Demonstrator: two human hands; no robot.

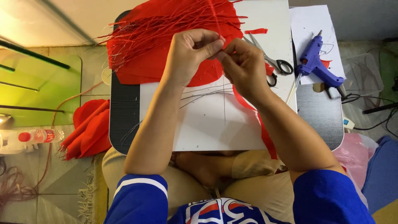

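My left hand (191,54) and my right hand (244,66) meet above a small lap table (124,120). Both pinch the same thin wire with a red paper strip (251,108) that trails down under my right forearm. A white sheet (207,124) covers the table's middle, with a few bare thin wires (207,93) lying on it. Behind my hands lies a pile of red paper (145,58) with many red-wrapped wires (166,25) spread across it.
Scissors (273,62) with black handles and a purple glue gun (315,62) lie at the table's right, on white paper. A small red scrap (256,31) sits near the back. Red folded paper (89,128) and a plastic bottle (37,136) rest on the floor at left.
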